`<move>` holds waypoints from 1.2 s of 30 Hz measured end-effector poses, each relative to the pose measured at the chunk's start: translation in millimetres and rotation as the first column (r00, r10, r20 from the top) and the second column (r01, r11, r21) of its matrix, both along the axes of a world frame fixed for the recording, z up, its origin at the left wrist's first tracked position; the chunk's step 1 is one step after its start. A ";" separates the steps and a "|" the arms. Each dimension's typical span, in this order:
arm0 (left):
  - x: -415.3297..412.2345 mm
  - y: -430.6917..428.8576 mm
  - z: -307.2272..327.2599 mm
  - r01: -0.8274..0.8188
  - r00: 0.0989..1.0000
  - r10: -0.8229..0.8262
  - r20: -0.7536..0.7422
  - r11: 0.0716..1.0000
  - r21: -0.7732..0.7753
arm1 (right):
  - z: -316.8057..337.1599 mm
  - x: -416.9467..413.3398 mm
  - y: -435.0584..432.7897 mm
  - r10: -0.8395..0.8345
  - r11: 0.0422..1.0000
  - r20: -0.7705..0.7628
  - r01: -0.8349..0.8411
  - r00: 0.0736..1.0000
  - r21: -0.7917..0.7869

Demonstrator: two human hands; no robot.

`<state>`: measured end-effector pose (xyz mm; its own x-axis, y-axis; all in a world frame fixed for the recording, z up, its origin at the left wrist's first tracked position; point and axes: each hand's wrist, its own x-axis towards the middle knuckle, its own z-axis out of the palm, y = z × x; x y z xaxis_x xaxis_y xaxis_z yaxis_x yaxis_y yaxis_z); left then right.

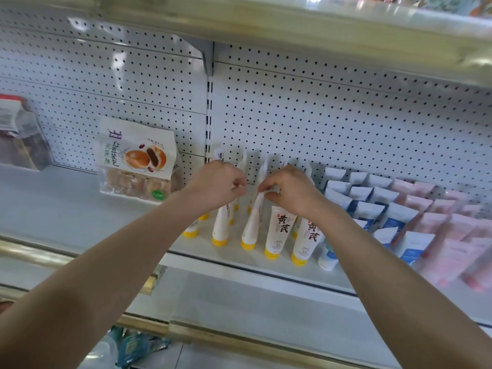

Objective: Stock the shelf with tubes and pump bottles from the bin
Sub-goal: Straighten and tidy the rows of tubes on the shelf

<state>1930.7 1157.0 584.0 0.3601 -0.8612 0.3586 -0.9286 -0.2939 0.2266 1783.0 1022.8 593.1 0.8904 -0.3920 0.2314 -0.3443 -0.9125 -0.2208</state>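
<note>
Two hands are up on the shelf [66, 209], both working in the cluster of yellow-capped tubes [278, 230] that stands cap-down near the front edge, about mid-shelf.

Left hand [217, 186]: fingers curled, thumb and fingertips pinching the crimped top of the left-held tube [222, 225]. That tube is upright, with its cap on the shelf.

Right hand [291, 191]: same pinch grip, on the crimp of the right-held tube [254, 214]. This one is cap-down, leaning a little, just beside the left-held one. Both tubes touch the shelf, so this looks like straightening or spacing the row rather than a new placement. That is a judgement only.

Progress:
- Several yellow-capped tubes are already set, in short rows running from the front edge back toward the pegboard [319, 115].
- Just to their right, blue-and-white tubes [391, 222] fill rows from front edge to back.
- Pink tubes [450, 230] run on toward the right end, blurred.
- The tube side looks well along.

Left to do:
- No pump bottle shows anywhere on this shelf, so that part appears not yet started here.
- Bare shelf lies left of the yellow caps, in front of a bun bag [138, 166] leaning on the pegboard.

The bin is not identifiable. Blurred teal packets [138, 347] show below the shelf at the bottom left, and I cannot tell whether they sit in the bin or how much stock remains.
</note>
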 end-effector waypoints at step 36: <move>-45.0 -106.9 0.4 0.193 0.980 -0.185 -0.069 0.974 0.117 | 2.8 -54.3 -79.4 -0.278 0.961 -0.150 0.275 0.949 -0.042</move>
<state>1885.7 1050.1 584.4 0.2035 -0.9518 0.2295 -0.9565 -0.1432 0.2542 1728.7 943.4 595.9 0.7730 -0.6245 0.1118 -0.6119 -0.7804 -0.1282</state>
